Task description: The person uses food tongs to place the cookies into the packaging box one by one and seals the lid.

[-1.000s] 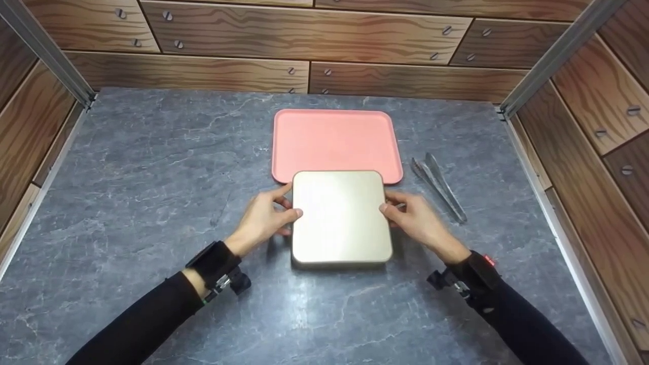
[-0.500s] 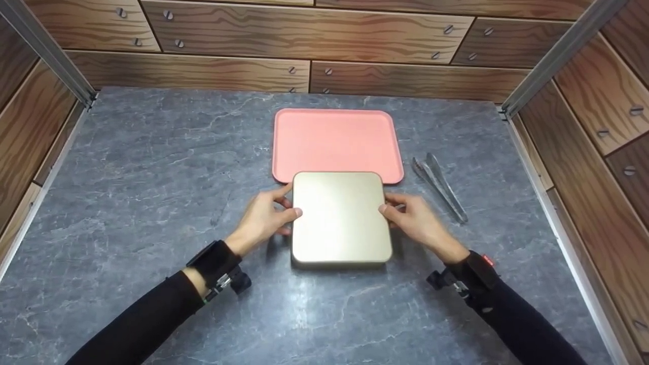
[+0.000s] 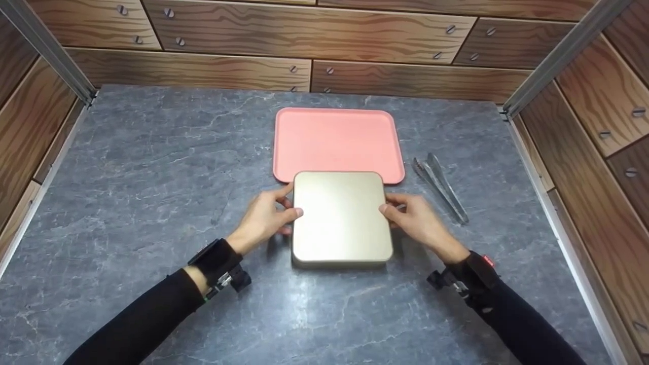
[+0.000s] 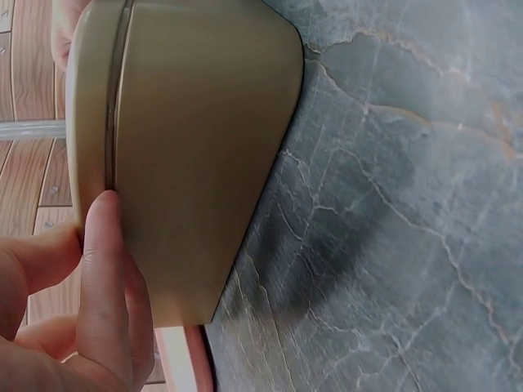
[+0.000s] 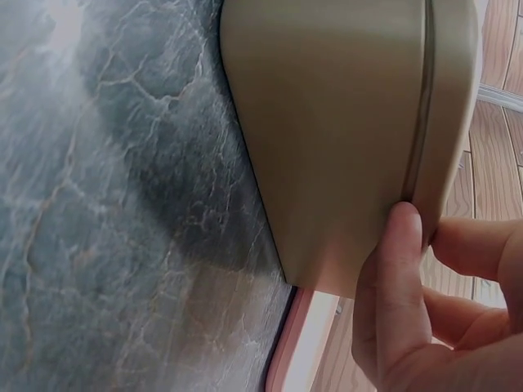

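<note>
A gold-coloured rectangular tin box (image 3: 342,218) with rounded corners stands on the table with its lid on. My left hand (image 3: 263,215) pinches the lid's left edge, thumb on the rim and fingers down the side. On the opposite side my right hand (image 3: 413,215) pinches the lid's right edge the same way. In the left wrist view a fingertip (image 4: 106,204) lies at the seam between lid and body. The right wrist view has a fingertip (image 5: 403,216) at that seam too. What the tin holds is hidden.
Behind the tin lies a pink tray (image 3: 337,142); the tin hides part of its near edge. Metal tongs (image 3: 440,188) lie to the right of the tray. Wood-patterned walls (image 3: 304,35) border the grey marbled table (image 3: 152,152) at the back and sides.
</note>
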A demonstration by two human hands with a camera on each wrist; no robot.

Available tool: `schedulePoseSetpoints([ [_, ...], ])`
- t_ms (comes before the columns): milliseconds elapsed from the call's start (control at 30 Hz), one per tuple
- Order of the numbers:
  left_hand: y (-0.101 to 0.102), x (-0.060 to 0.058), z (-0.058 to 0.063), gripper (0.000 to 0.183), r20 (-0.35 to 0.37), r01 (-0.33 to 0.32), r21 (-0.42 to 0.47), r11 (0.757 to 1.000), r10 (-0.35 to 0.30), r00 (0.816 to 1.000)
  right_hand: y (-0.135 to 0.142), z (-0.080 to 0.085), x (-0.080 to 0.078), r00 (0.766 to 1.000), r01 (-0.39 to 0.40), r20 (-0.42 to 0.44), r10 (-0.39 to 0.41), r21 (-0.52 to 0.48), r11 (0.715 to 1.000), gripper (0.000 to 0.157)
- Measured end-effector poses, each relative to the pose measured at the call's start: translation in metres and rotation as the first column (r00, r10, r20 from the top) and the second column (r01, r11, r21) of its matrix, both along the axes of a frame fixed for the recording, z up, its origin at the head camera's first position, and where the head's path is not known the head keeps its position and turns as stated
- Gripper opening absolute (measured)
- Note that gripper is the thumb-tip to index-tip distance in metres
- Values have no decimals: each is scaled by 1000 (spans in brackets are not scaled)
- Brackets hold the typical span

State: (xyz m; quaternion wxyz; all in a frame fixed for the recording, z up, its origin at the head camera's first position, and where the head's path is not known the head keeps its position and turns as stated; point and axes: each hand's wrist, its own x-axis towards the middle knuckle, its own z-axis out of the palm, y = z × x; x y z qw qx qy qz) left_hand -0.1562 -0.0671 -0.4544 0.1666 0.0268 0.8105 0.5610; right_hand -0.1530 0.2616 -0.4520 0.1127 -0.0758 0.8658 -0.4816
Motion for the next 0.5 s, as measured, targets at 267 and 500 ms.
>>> schedulePoseSetpoints([
  [267,-1,0,-1,74,-24,3,-16,1000,-3,1000,-1,0,0,1000,3,-19,-2,23,1000,42],
  [500,-2,-2,1,75,-31,20,-61,998,-22,999,-1,4,-1,996,1,-86,10,126,992,50],
])
